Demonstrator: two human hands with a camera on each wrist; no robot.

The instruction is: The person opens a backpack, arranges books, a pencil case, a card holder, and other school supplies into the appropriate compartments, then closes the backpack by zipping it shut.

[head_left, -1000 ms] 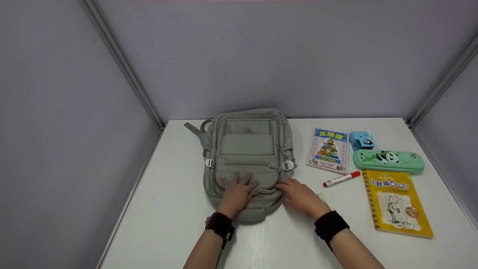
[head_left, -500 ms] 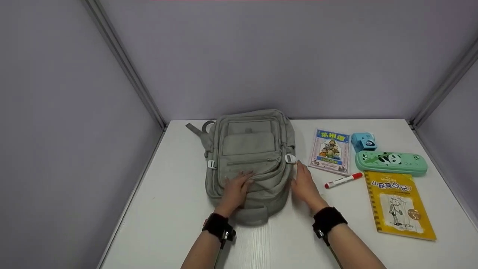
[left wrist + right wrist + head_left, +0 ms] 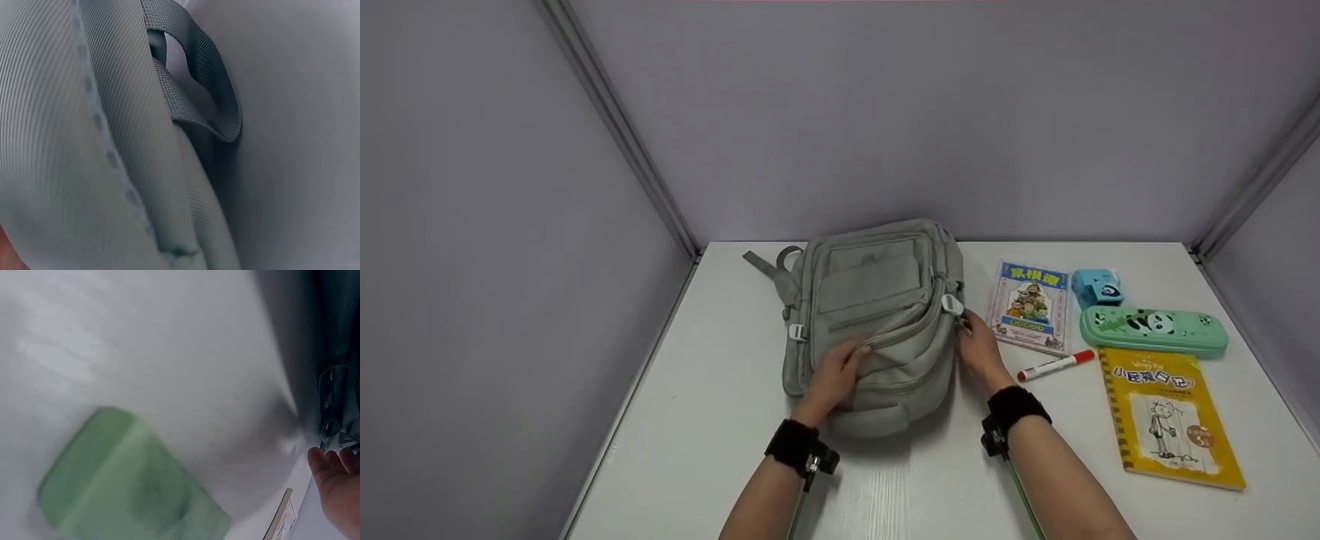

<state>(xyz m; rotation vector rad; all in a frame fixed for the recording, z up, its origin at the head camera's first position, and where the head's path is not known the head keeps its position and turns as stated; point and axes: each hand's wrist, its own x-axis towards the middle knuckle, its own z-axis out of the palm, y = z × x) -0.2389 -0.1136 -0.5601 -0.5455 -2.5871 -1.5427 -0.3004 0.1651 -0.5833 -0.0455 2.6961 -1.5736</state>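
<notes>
A grey-green backpack (image 3: pixel 877 292) lies on the white table, its front up and its right side raised and creased. My left hand (image 3: pixel 831 381) grips the fabric at the lower front, beside the curved zipper. At the bag's right edge, my right hand (image 3: pixel 981 349) holds the side just below a white buckle (image 3: pixel 952 304). In the right wrist view, the fingers of my right hand (image 3: pixel 340 486) are curled against the dark side of the bag, next to a strap loop. The left wrist view shows mostly bag fabric and a webbing loop (image 3: pixel 208 79).
Right of the bag lie a comic book (image 3: pixel 1031 307), a red-capped marker (image 3: pixel 1056 365), a blue panda-print item (image 3: pixel 1098 288), a green panda pencil case (image 3: pixel 1153 331) and a yellow book (image 3: pixel 1171 420). A blurred green block (image 3: pixel 135 478) lies near my right wrist. Panels enclose the table.
My right hand has moved from the bag's lower front corner up to its right side by the buckle. My left fingers, earlier spread flat, now grip the fabric. The bag's right side has risen.
</notes>
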